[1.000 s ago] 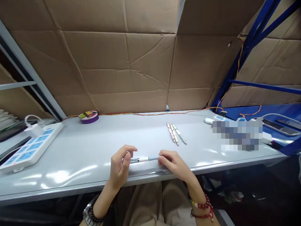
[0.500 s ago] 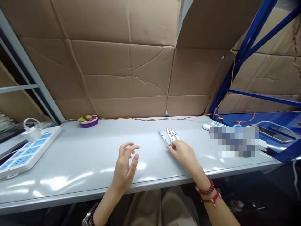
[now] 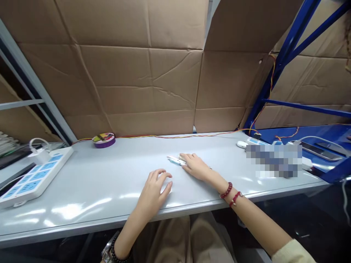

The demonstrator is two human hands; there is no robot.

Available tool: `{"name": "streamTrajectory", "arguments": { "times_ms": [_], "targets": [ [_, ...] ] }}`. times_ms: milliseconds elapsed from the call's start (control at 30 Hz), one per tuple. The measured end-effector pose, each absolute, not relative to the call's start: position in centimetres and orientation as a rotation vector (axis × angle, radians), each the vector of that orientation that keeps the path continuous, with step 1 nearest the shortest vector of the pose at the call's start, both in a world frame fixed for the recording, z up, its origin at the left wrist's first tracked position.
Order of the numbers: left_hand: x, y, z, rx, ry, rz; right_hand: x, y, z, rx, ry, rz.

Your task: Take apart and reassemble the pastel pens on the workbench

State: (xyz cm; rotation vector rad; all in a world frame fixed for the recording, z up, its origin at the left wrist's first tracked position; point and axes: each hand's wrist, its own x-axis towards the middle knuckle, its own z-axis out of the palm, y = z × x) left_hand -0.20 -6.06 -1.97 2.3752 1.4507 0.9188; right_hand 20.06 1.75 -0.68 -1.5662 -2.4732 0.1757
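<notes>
Several slim pens (image 3: 175, 160) lie bunched on the table, their light-coloured and teal ends pointing left. My right hand (image 3: 196, 167) is curled over them, thumb in front and fingers behind. Its palm hides most of their length, and one dark tip pokes out on the right side. My left hand (image 3: 155, 191) hovers near the table's front edge, to the left of the pens. Its fingers are loosely bent, thumb apart, with nothing in them.
A purple-sided roll of tape (image 3: 103, 140) sits at the back left. On the left stands a white power strip (image 3: 61, 159) with blue sockets and a plugged-in charger. Thin wires run along the cardboard wall (image 3: 123, 98). A phone (image 3: 320, 150) lies at right beside the blue frame (image 3: 253, 106).
The pens have turned from pointing away to pointing left, and shifted left under my right hand. My left hand has moved slightly right, staying empty.
</notes>
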Motion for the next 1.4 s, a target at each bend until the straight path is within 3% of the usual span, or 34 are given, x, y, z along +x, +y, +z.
{"name": "streamTrajectory", "arguments": {
  "times_ms": [200,300,400,600,1000,1400],
  "targets": [
    [-0.1,-5.9,-2.9,2.468,1.636,0.829,17.6,-1.4,-0.8,-0.944,-2.666,0.287],
    [-0.1,-5.8,-3.3,2.47,1.689,0.668,18.8,-1.4,-0.8,-1.017,-2.585,0.239],
    [-0.2,-5.7,-3.4,2.332,1.856,0.74,21.2,-1.4,-1.1,-1.302,-2.379,0.192],
    [-0.3,-5.4,-3.4,2.279,1.852,0.671,22.4,-3.5,-2.7,-1.696,-2.283,0.357],
    [-0.6,-5.5,-3.6,2.266,1.66,0.842,17.1,-3.3,-2.7,-1.373,-2.526,0.29],
    [-0.7,-5.8,-3.4,2.24,1.745,0.904,19.6,5.8,-1.8,-1.196,-2.584,0.119]
  ]
}}
